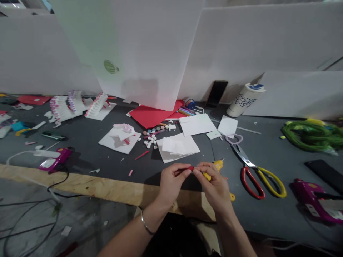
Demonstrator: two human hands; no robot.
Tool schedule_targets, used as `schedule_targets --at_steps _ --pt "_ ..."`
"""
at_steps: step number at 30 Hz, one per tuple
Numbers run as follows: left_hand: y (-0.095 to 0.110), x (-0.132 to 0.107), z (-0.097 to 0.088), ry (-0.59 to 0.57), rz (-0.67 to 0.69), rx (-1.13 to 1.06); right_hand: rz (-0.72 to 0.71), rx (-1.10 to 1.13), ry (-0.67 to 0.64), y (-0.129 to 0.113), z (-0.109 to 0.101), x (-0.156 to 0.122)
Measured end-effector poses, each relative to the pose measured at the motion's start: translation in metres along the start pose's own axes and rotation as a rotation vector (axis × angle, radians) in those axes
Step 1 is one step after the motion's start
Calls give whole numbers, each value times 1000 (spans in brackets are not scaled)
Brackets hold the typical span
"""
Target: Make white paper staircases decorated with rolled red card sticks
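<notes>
Both hands meet right over the near edge of the dark grey worktop, where a bare plywood strip runs along the front and the floor with its loose black cables drops away below left. There is open dark surface just ahead of the hands, between the scattered stack of white paper squares and the red-and-yellow-handled scissors lying flat to the right, well clear of the fingers. A magenta glue gun sits near the edge at left, another magenta glue gun at far right, partly cut off by the frame. White foam boards wall off the back, and one big sheet hangs in front, hiding part of the red paper sheet under it. The small red piece is the hard one: only its tip shows, pinched between the left hand and the right hand, thumbs and forefingers closed on it from both sides, so its shape is not readable. The right hand's fingers are also curled around a yellow tool, mostly covered by the palm, with one end poking out above the knuckles and another bit below near the wrist; what kind of tool it is cannot be told. The left wrist wears a thin silver bangle.
</notes>
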State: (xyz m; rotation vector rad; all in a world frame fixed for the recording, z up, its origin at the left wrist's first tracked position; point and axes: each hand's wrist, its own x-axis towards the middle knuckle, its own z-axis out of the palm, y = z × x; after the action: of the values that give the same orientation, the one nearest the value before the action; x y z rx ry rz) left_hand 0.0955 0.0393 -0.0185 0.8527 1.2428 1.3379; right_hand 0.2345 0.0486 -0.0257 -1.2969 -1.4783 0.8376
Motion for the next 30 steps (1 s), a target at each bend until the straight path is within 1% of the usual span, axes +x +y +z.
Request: schedule_targets --at_steps 4,8,11,13,14,16,17,18,22,24,25,27,30 --pt "0 -3 1 34 207 166 11 13 14 2 3 -3" --pt "-3 -6 -1 72 504 431 51 60 34 2 9 -6" --pt "-8 -6 -2 49 716 617 74 117 49 3 14 -6" --pt "-10 -7 -3 32 785 679 82 160 59 4 15 -6" --pt "-10 -7 -3 19 790 682 88 180 64 5 16 -5" --pt "-7 -8 -3 -14 734 629 97 206 72 7 15 -4" --pt "-4 -8 -3 -35 668 577 98 209 72 7 14 -3" --pt "-1 -9 -3 -55 579 510 96 203 70 7 12 -2" --pt "7 -6 -6 -179 132 208 70 172 55 6 8 0" --pt "8 -4 -6 -192 2 109 63 177 52 4 9 0" --pt "7 -3 -6 -172 -24 86 66 183 49 4 9 -1" --pt "5 -3 -5 -103 -11 87 86 194 38 3 12 -3" --pt "3 -4 -3 -17 116 203 109 231 39 3 15 -6"
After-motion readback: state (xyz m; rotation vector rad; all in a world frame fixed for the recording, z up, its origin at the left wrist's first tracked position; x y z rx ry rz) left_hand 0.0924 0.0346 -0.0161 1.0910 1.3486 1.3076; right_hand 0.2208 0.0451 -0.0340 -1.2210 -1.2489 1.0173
